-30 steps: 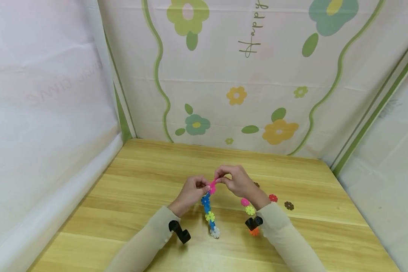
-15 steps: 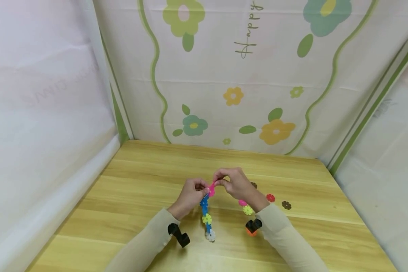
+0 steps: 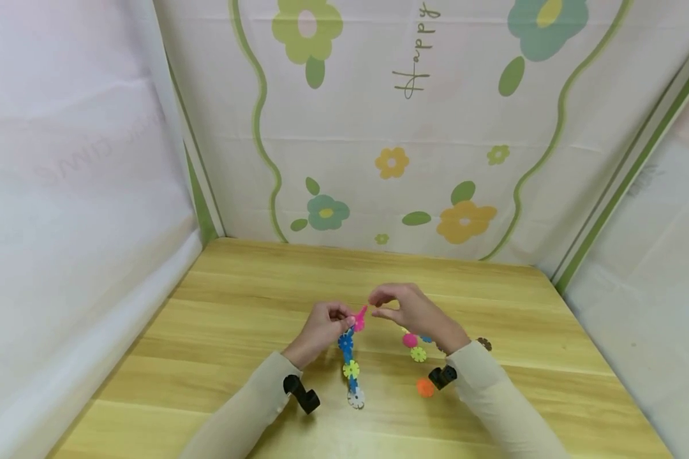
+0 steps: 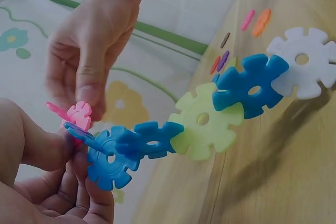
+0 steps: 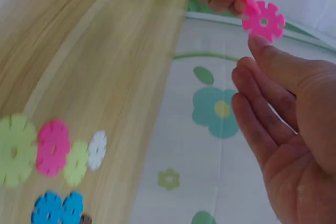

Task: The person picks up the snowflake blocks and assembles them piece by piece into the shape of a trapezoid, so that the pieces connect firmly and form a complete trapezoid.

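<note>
My left hand (image 3: 320,330) pinches the top end of a chain of interlocking notched plastic discs, snowflake building pieces, between thumb and fingers. From there the chain hangs toward me: blue discs (image 4: 113,170), a yellow-green disc (image 4: 203,142), another blue and a white disc (image 4: 312,81) at the lower end. Two pink discs, slotted together at an angle, stick up at the pinched end; the outer pink disc (image 5: 253,23) faces my right hand. My right hand (image 3: 416,315) is just right of it, thumb and fingers apart, holding nothing, with the thumb tip close by the disc's edge.
Loose discs lie on the wooden table (image 3: 252,408) to the right: orange (image 3: 425,387), yellow-green (image 3: 418,354), pink (image 3: 409,340) and brown (image 3: 484,344), partly behind my right forearm. Blue discs (image 5: 42,211) and a white disc (image 5: 97,153) lie there too. Flower-printed fabric walls (image 3: 333,115) enclose the table.
My right hand has let go of the outer pink disc and drawn back a little to the right, its fingers parting. The left hand keeps its pinch on the chain.
</note>
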A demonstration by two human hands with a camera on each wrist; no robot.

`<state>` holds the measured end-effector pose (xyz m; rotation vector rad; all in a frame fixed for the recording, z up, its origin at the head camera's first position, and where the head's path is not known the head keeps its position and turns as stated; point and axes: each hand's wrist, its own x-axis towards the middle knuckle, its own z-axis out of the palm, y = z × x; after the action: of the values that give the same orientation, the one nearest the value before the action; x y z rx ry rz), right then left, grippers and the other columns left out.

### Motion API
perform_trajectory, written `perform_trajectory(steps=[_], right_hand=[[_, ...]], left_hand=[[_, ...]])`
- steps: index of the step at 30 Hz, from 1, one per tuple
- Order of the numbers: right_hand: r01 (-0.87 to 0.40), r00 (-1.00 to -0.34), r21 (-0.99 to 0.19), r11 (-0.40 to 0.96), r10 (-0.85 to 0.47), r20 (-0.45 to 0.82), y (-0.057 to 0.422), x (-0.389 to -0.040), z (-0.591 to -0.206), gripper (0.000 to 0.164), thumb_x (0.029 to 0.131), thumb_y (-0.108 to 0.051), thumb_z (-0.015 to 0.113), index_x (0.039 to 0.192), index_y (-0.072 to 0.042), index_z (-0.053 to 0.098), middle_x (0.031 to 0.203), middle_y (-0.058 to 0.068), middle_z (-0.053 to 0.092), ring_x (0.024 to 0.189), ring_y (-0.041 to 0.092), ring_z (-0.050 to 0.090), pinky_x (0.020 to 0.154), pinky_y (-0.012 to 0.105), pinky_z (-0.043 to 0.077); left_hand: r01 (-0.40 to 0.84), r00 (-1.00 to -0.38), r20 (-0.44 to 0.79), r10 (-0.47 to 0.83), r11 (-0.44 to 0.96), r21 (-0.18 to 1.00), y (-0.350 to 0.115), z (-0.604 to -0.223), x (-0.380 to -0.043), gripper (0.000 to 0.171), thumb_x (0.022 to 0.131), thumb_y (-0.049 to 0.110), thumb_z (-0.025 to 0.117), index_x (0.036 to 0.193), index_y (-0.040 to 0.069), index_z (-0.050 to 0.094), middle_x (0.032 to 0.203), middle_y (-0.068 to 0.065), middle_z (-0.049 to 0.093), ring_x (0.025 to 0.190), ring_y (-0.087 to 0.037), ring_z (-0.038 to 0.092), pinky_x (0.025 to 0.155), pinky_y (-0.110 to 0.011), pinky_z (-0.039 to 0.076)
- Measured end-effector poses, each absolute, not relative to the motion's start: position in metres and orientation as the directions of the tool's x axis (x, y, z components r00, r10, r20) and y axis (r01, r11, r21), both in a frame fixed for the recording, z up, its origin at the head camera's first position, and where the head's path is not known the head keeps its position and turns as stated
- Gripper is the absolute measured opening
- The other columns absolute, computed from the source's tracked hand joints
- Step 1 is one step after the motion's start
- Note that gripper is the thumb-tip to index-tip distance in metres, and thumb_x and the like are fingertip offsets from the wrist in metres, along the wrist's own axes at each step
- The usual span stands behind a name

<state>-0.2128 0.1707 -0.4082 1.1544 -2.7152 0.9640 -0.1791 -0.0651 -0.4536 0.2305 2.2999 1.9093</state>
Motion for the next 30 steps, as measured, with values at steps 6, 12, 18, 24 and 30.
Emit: perform_trajectory(steps=[6,12,18,24,30], right_hand=[[-0.573,-0.785,-0.517,0.635,-0.606,0.126,0.199,-0.215,-0.416,0.018,0.096,-0.02,0.08,0.11,-0.012,0.076,0.106,0.002,0.078,0.097,0.013,0.074,0.091,0.044,0.062],[-0.517,-0.82,-0.501,0.694,-0.569,0.057,0.221,-0.212,-0.432,0.019,0.095,-0.017,0.08,0.11,-0.004,0.075,0.105,0.006,0.077,0.094,0.014,0.072,0.086,0.036,0.062],[-0.478,-0.838,-0.505,0.719,-0.546,0.016,0.232,-0.207,-0.447,0.016,0.095,-0.015,0.081,0.105,-0.005,0.074,0.097,0.001,0.075,0.086,0.01,0.068,0.078,0.027,0.06],[-0.428,-0.858,-0.534,0.729,-0.513,-0.013,0.237,-0.202,-0.455,0.016,0.093,-0.018,0.083,0.099,-0.008,0.072,0.085,-0.005,0.07,0.076,0.008,0.064,0.07,0.022,0.055],[-0.434,-0.857,-0.534,0.725,-0.515,-0.003,0.237,-0.201,-0.458,0.017,0.092,-0.018,0.084,0.1,-0.007,0.072,0.086,-0.005,0.07,0.077,0.005,0.062,0.071,0.022,0.056]], left_hand=[[0.036,-0.977,-0.008,0.213,0.204,0.978,-0.067,-0.454,-0.181,0.008,0.102,0.009,0.069,0.097,0.003,0.072,0.092,-0.007,0.067,0.083,-0.018,0.058,0.072,-0.027,0.05],[0.046,-0.974,0.001,0.225,0.192,0.98,-0.068,-0.454,-0.18,0.008,0.102,0.011,0.069,0.1,0.003,0.072,0.095,-0.008,0.068,0.085,-0.018,0.059,0.074,-0.027,0.051],[0.037,-0.974,-0.007,0.227,0.185,0.982,-0.067,-0.451,-0.179,0.008,0.102,0.011,0.069,0.101,0.003,0.072,0.096,-0.009,0.067,0.085,-0.018,0.06,0.074,-0.027,0.051],[0.046,-0.972,0.002,0.235,0.181,0.982,-0.065,-0.451,-0.179,0.009,0.103,0.012,0.069,0.101,0.003,0.072,0.097,-0.009,0.068,0.085,-0.018,0.061,0.075,-0.027,0.052],[0.062,-0.967,0.016,0.256,0.174,0.983,-0.064,-0.451,-0.179,0.008,0.103,0.01,0.069,0.1,0.002,0.071,0.095,-0.008,0.067,0.084,-0.017,0.06,0.073,-0.025,0.052]])
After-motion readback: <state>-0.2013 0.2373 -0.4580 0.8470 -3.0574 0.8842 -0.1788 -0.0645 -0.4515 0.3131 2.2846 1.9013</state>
